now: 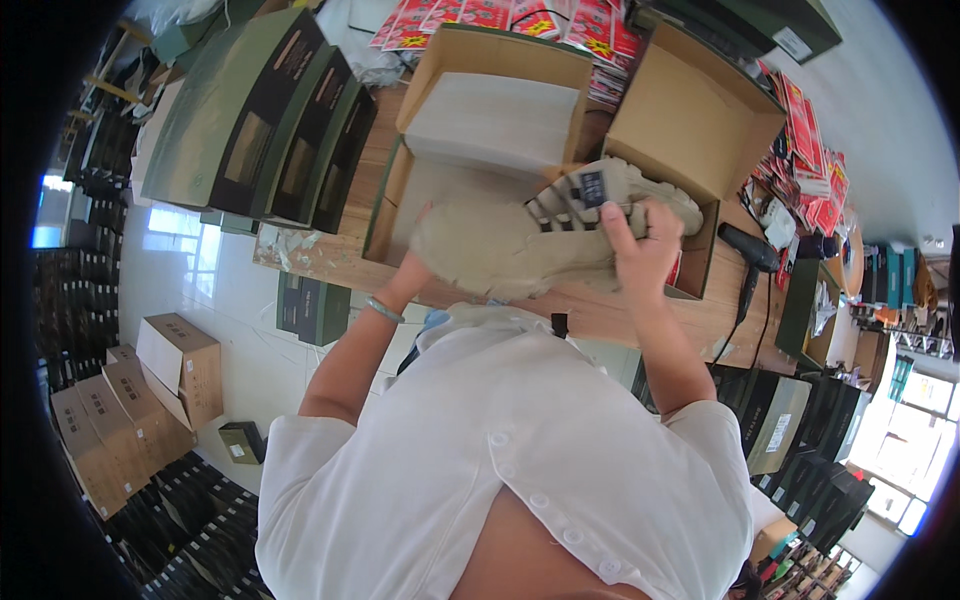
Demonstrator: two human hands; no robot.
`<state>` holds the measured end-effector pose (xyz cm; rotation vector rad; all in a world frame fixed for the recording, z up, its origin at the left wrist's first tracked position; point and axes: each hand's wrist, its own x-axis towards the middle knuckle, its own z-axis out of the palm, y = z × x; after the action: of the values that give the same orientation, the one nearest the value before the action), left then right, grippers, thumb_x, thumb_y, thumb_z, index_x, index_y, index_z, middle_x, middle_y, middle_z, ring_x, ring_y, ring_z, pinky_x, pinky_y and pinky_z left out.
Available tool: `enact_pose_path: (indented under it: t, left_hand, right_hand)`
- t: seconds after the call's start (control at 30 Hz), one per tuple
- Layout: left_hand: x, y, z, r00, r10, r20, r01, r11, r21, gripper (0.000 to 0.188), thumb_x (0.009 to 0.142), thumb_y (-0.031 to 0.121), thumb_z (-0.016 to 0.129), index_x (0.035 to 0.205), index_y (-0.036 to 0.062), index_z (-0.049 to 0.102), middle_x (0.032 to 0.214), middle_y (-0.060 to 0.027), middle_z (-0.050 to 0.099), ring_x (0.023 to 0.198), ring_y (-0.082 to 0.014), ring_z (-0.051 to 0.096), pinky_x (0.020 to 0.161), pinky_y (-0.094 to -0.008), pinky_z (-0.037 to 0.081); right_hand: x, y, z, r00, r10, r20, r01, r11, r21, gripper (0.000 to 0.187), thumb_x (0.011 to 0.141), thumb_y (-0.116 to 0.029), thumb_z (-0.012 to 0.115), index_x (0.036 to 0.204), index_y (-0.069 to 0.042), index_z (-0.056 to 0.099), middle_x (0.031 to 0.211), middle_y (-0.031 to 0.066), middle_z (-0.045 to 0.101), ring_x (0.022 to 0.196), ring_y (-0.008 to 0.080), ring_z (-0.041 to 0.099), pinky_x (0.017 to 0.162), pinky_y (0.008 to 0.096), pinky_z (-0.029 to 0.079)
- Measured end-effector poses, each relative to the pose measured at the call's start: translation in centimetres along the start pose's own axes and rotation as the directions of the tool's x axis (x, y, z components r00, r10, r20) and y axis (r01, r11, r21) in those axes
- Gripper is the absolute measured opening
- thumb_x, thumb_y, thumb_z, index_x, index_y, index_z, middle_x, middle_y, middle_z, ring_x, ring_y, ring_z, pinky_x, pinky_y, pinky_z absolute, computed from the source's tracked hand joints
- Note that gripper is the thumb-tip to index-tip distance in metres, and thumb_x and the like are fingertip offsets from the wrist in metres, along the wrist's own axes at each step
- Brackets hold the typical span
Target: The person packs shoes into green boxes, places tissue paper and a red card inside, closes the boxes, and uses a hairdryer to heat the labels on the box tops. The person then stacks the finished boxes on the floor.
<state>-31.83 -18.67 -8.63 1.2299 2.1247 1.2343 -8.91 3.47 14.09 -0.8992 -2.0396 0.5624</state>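
A beige shoe (500, 245) with dark-striped straps and a dark tag is held between my two hands, above the table's near edge. Motion blurs its toe end. My left hand (415, 258) grips the toe end from the left, its fingers partly hidden under the shoe. At the other end my right hand (648, 245) closes around the shoe with the thumb on top by the tag. Behind the shoe lies an open shoe box (385, 205) with white paper inside. What looks like a second beige shoe (682, 207) shows behind my right hand, over another open box (690, 110).
Green-and-black shoe boxes (240, 120) stand stacked on the left of the wooden table (345, 262). A black hair dryer (750, 255) with a cord lies at the right. Red printed packets (810, 150) are heaped behind. Cartons (180, 370) sit on the floor at left.
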Motion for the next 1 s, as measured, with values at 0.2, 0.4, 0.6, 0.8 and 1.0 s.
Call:
enact_pose_path:
  t: [0.2, 0.4, 0.6, 0.8, 1.0]
  left_hand:
    - [5.1, -1.6, -0.3, 0.823, -0.471, 0.318, 0.412, 0.109, -0.904, 0.058, 0.097, 0.034, 0.054, 0.146, 0.0124, 0.033, 0.14, -0.0083, 0.049, 0.12, -0.0212, 0.053, 0.103, -0.0401, 0.044]
    - [5.4, -2.3, -1.6, 0.92, -0.307, 0.243, 0.358, 0.407, -0.84, 0.048, 0.096, 0.03, 0.056, 0.138, 0.0101, 0.043, 0.133, -0.0085, 0.053, 0.115, -0.0195, 0.056, 0.098, -0.0377, 0.047]
    - [4.8, -2.8, -5.2, 0.969, 0.146, 0.197, -0.048, 0.9, -0.434, 0.038, 0.095, 0.026, 0.057, 0.129, 0.0078, 0.052, 0.127, -0.0087, 0.058, 0.11, -0.0179, 0.059, 0.092, -0.0352, 0.05]
    - [7.3, -4.5, -6.6, 0.839, -0.109, 0.533, 0.415, 0.762, -0.497, 0.03, 0.094, 0.018, 0.059, 0.121, 0.0047, 0.06, 0.12, -0.0098, 0.063, 0.105, -0.0153, 0.062, 0.087, -0.0298, 0.053]
    - [7.6, -11.2, -6.9, 0.599, -0.127, 0.791, 0.752, 0.428, -0.501, 0.031, 0.093, 0.019, 0.059, 0.119, 0.0009, 0.063, 0.113, -0.008, 0.067, 0.099, -0.0139, 0.064, 0.086, -0.0285, 0.053]
  right_hand:
    - [-2.5, -5.0, 8.6, 0.872, 0.308, 0.38, -0.442, 0.829, 0.343, 0.036, 0.087, -0.03, 0.073, 0.073, 0.0, 0.058, 0.067, -0.0013, 0.052, 0.064, 0.007, 0.041, 0.057, 0.0253, 0.037]
    - [-3.6, -5.5, 13.7, 0.803, 0.419, 0.423, -0.553, 0.788, 0.271, 0.042, 0.09, -0.034, 0.07, 0.07, -0.002, 0.054, 0.064, -0.0039, 0.048, 0.062, 0.0054, 0.037, 0.053, 0.0244, 0.034]
    - [-4.6, -2.7, 15.1, 0.789, 0.469, 0.397, -0.576, 0.79, 0.211, 0.044, 0.088, -0.037, 0.071, 0.069, 0.0, 0.056, 0.062, -0.0017, 0.049, 0.061, 0.0067, 0.039, 0.053, 0.0259, 0.037]
    - [-5.2, -0.8, 15.5, 0.823, 0.429, 0.372, -0.482, 0.874, 0.059, 0.049, 0.083, -0.04, 0.074, 0.068, 0.004, 0.057, 0.055, 0.0139, 0.052, 0.05, 0.0186, 0.045, 0.054, 0.0342, 0.043]
    - [-5.7, 0.2, 16.2, 0.825, 0.412, 0.388, -0.466, 0.883, 0.053, 0.052, 0.082, -0.043, 0.073, 0.066, 0.003, 0.056, 0.053, 0.0147, 0.051, 0.048, 0.0263, 0.046, 0.055, 0.0376, 0.043]
